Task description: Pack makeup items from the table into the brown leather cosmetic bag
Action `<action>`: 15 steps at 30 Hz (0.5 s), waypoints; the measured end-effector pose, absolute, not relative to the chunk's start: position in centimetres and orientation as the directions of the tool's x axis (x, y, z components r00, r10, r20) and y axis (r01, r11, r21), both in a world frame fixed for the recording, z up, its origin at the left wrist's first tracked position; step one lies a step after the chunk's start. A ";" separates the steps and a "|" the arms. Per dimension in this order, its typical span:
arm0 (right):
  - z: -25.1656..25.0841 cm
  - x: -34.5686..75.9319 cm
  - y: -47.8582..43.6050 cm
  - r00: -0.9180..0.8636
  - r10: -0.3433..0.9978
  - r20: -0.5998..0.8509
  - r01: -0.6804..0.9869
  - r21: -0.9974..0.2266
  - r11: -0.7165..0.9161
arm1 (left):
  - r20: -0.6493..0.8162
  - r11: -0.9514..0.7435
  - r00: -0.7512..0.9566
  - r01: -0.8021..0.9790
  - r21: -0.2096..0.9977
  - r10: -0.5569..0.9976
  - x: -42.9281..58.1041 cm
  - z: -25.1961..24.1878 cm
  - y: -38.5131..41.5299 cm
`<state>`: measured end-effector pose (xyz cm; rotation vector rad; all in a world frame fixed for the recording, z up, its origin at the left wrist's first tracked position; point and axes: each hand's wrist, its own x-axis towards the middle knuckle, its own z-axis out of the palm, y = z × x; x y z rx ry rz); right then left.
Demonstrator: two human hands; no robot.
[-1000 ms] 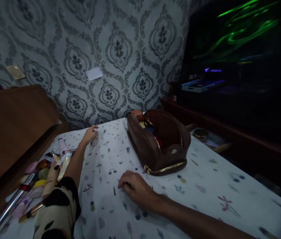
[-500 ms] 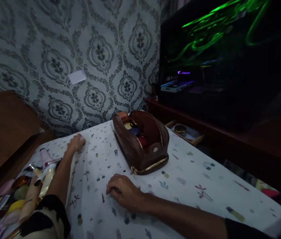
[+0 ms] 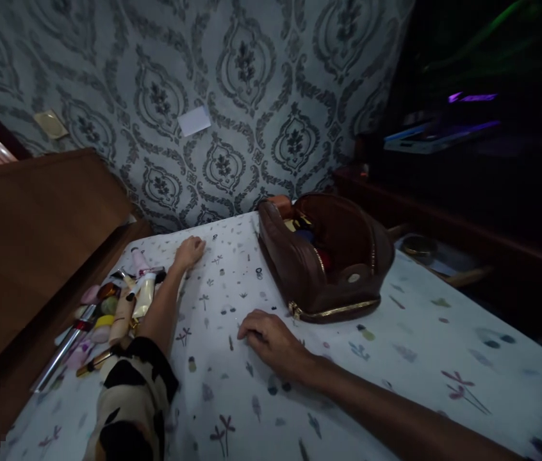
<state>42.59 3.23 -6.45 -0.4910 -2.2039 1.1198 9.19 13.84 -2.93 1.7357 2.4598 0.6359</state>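
Your left hand [image 3: 189, 251] rests on the white printed tablecloth [image 3: 419, 333] near the far edge of the table, arm stretched out from a black-and-cream patterned sleeve [image 3: 131, 403]. Its fingers are curled down against the cloth, and in this dim light you cannot tell whether anything lies under them.

Your right hand [image 3: 271, 336] lies palm down on the same cloth, closer to you. Its fingers are loosely spread and slightly bent with the tips touching the fabric, and it grips nothing.

The brown zip pouch [image 3: 309, 275] sits on the cloth just beyond your right hand, near it but not touching. It is open at the top, its gold zip [image 3: 333, 312] runs along the lower edge, and small items show inside, too dark to name.

A heap of cosmetics [image 3: 107, 307] lies to the left of your left forearm. A cream tube [image 3: 143, 298] sits just beside the arm and a long silver tube [image 3: 64, 349] is at the near end of the heap.

A wooden board [image 3: 35, 218] slopes along the table's left side. Right of the pouch, a small round tin [image 3: 418, 245] sits on a lower dark shelf. A white card [image 3: 195, 120] is on the patterned wallpaper behind
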 end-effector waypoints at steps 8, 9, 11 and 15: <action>-6.1 42.7 3.2 -0.758 0.570 0.317 0.076 -0.825 0.560 | 0.198 0.227 -0.369 0.832 0.506 0.908 10.4 -2.4 12.4; -6.1 42.7 3.2 -0.758 0.570 0.316 0.079 -0.824 0.562 | 0.194 0.225 -0.372 0.822 0.523 0.908 10.7 -2.6 11.9; -6.0 42.7 3.2 -0.759 0.570 0.314 0.086 -0.819 0.567 | 0.168 0.198 -0.349 0.798 0.570 0.922 11.2 -2.9 11.0; -6.1 42.7 3.2 -0.760 0.569 0.314 0.086 -0.819 0.567 | 0.113 0.086 -0.246 0.675 0.733 0.963 12.2 -2.8 9.3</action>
